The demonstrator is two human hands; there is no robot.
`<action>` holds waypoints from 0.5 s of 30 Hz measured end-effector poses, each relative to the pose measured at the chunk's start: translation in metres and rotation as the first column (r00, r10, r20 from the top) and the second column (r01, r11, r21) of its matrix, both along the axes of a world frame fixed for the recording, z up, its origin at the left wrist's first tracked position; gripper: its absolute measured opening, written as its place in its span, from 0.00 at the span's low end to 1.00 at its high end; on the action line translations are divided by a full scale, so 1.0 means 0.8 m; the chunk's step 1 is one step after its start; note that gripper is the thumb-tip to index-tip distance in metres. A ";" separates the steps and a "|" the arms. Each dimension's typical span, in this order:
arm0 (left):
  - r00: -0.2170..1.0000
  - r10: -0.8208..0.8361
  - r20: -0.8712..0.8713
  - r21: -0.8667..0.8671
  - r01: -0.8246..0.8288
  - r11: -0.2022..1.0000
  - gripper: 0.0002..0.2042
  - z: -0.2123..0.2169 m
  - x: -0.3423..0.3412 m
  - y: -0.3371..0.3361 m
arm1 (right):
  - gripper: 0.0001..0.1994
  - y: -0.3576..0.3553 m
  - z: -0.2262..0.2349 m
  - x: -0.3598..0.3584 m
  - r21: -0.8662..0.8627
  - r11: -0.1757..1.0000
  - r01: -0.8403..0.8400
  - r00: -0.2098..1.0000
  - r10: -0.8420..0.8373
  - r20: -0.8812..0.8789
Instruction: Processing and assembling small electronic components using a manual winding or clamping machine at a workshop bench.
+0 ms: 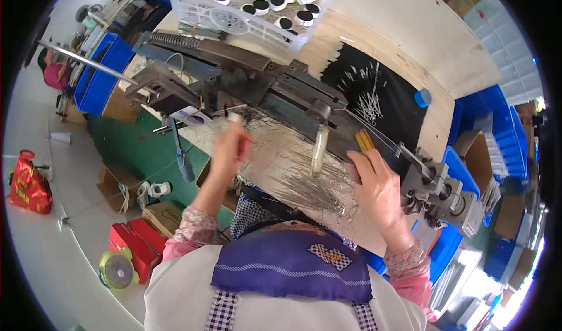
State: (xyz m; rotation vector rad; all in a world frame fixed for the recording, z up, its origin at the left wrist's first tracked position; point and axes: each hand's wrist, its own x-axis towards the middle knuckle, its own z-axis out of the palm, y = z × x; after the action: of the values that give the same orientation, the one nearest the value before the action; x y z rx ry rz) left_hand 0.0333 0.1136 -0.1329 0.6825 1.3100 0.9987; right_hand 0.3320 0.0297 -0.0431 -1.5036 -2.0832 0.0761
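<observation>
My left hand (231, 148) is raised beside the left part of a long dark metal bench machine (240, 61). Its fingers are smeared by motion, with a small white spot at the tip, so its grip is unclear. At the machine's right, my right hand (377, 187) has its fingers closed around the near end of a yellow bar-shaped piece (364, 140). Left of that hand, a lever with a wrapped pale grip (319, 150) hangs from the machine. Below it, a bundle of thin metal wires (310, 184) lies spread on the wooden tabletop.
A clear plastic basket (301, 41) of white rounds with black tops stands behind the machine. Small metal pieces (369, 107) lie on a black cloth (404, 88), near a blue round container (422, 98). Blue bins (480, 117) flank the table. Red boxes (132, 243) and a green fan (119, 269) stand lower left.
</observation>
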 end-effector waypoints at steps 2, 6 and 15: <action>0.993 0.108 0.045 0.078 -0.111 0.991 0.24 0.014 -0.033 0.011 | 0.14 0.010 -0.035 0.005 -0.084 0.961 0.262 0.960 -0.252 0.120; 0.998 -0.021 0.051 0.018 0.020 1.000 0.21 0.032 -0.017 0.027 | 0.10 0.047 -0.086 0.043 -0.193 0.873 0.448 0.893 -0.424 0.153; 0.979 -0.020 0.201 0.510 -0.087 0.855 0.11 0.058 0.083 -0.033 | 0.08 -0.061 0.041 0.053 -0.418 0.901 0.119 0.950 -0.226 -0.217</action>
State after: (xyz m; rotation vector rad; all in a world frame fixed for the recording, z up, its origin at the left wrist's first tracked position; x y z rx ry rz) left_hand 0.1001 0.0871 -0.0867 0.9390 0.8754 1.4346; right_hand 0.3746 -0.0194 -0.0100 -1.8004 -1.7808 0.6346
